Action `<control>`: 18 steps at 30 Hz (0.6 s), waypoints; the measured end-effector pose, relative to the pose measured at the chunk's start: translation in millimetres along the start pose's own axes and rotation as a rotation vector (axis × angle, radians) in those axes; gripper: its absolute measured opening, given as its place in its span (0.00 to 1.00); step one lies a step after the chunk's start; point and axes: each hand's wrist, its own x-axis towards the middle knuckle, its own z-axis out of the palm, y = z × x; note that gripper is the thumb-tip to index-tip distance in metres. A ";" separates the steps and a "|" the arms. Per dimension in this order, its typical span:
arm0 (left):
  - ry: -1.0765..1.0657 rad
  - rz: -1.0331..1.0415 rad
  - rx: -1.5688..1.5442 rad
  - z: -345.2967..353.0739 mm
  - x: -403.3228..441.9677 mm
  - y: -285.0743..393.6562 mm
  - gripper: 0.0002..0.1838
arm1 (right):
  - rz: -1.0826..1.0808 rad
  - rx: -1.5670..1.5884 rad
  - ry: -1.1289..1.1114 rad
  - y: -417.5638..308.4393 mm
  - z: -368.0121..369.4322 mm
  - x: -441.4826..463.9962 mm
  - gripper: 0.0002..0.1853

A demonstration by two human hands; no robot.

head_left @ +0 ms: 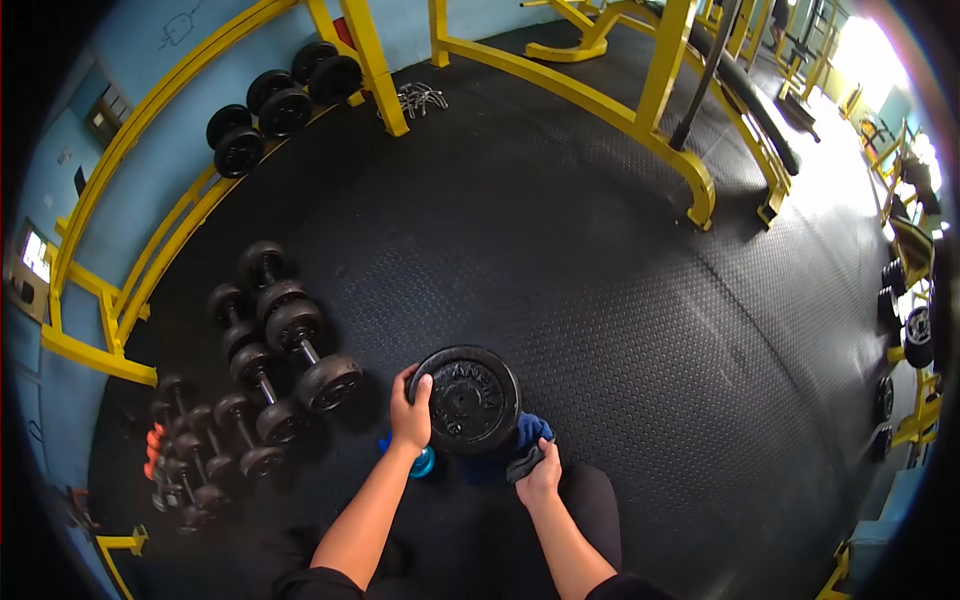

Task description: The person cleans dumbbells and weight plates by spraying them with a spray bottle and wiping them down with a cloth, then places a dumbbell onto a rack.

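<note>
A round black weight plate (pixel 462 400) with raised lettering is held up in front of me. My left hand (pixel 410 408) grips its left edge, thumb on the face and fingers round the rim. At the plate's lower right, my right hand (pixel 540 474) is closed on a dark cloth (pixel 524 464). Blue fabric (pixel 534 430) shows between that hand and the plate. Below my left wrist is a turquoise round object (pixel 423 462), partly hidden by the wrist and plate.
Several black dumbbells (pixel 328 382) lie on the floor to the left, with small orange ones (pixel 153 450) farther left. A yellow rack (pixel 100 356) with dumbbells runs along the wall. Yellow gym machines (pixel 660 90) stand ahead and right on the black textured floor (pixel 640 360).
</note>
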 end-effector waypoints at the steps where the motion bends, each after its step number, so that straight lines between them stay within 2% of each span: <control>1: -0.010 0.004 0.019 5.2 6.1 3.6 0.25 | -0.014 -0.006 -0.020 -5.5 3.7 -4.4 0.11; 7: -0.029 -0.026 0.082 49.1 17.7 25.4 0.23 | -0.002 0.008 0.028 -8.6 -5.5 10.1 0.11; 9: 0.048 -0.001 0.035 68.1 14.4 19.8 0.24 | -0.043 -0.033 0.059 -7.4 -7.0 15.2 0.11; 11: 0.026 -0.025 -0.027 82.7 8.2 24.7 0.25 | -0.098 -0.035 0.114 -10.5 -4.6 19.0 0.11; 13: 0.027 -0.009 0.150 89.7 3.7 35.2 0.24 | -0.147 -0.002 0.060 -20.6 1.5 17.7 0.12; 14: 0.039 0.188 0.434 86.4 11.5 25.8 0.24 | -0.163 -0.023 0.057 -25.8 2.2 15.9 0.12; 15: 0.148 0.553 0.684 93.2 5.7 46.7 0.28 | -0.178 -0.037 0.055 -31.5 5.1 14.2 0.12; 16: 0.079 0.764 0.767 101.3 -0.2 92.2 0.32 | -0.226 -0.045 -0.037 -33.7 5.9 16.5 0.13; 17: -0.220 0.767 0.651 112.5 2.7 121.9 0.31 | -0.221 -0.045 -0.049 -40.3 17.5 6.6 0.14; 18: -0.416 0.824 0.604 132.0 9.7 123.9 0.30 | -0.209 -0.064 -0.024 -41.4 19.3 3.0 0.15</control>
